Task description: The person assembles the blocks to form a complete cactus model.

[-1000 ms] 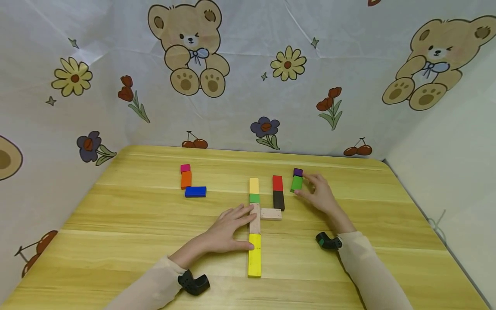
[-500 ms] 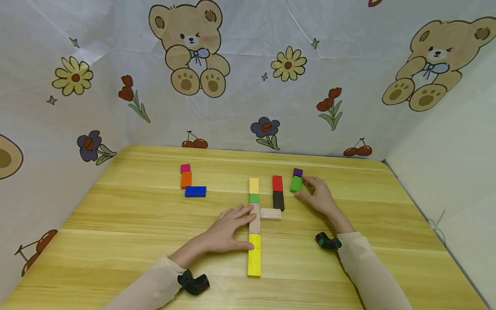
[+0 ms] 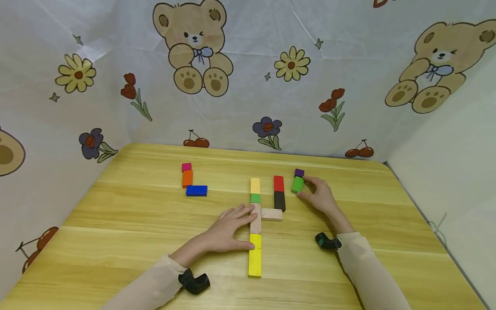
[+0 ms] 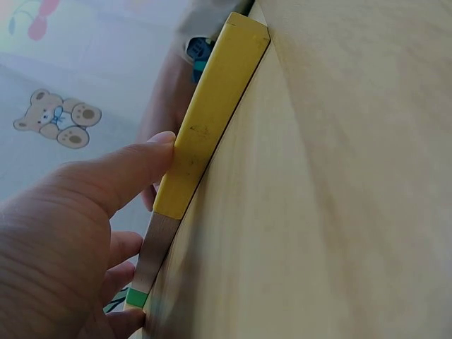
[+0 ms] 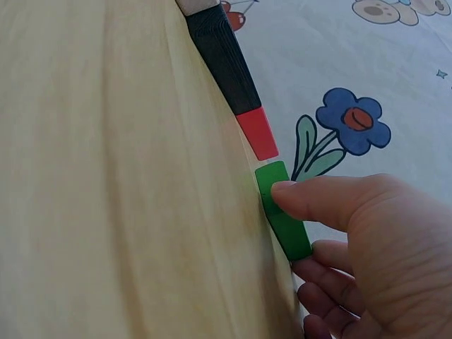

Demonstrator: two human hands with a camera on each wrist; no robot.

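Thumb and index finger of my right hand (image 3: 320,196) pinch a green block (image 3: 297,184) by its ends; in the right wrist view the thumb overlaps the green block's face (image 5: 286,224). A small purple block (image 3: 299,172) sits at its far end. My left hand (image 3: 228,230) lies with fingers spread along a column of blocks. Its thumb touches the long yellow block (image 3: 255,260), while fingertips rest at the plain wood block (image 3: 255,226). Beyond that are a small green block (image 3: 255,198) and a pale yellow block (image 3: 255,185).
A second plain wood block (image 3: 271,214) juts right from the column, beside a black block (image 3: 279,201) and a red block (image 3: 278,184). Farther left lie pink (image 3: 187,166), orange (image 3: 187,179) and blue (image 3: 196,190) blocks. A patterned cloth (image 3: 232,116) hangs behind the table (image 3: 128,241).
The head view has shifted slightly. Both hands and the blocks keep practically the same places on the table.
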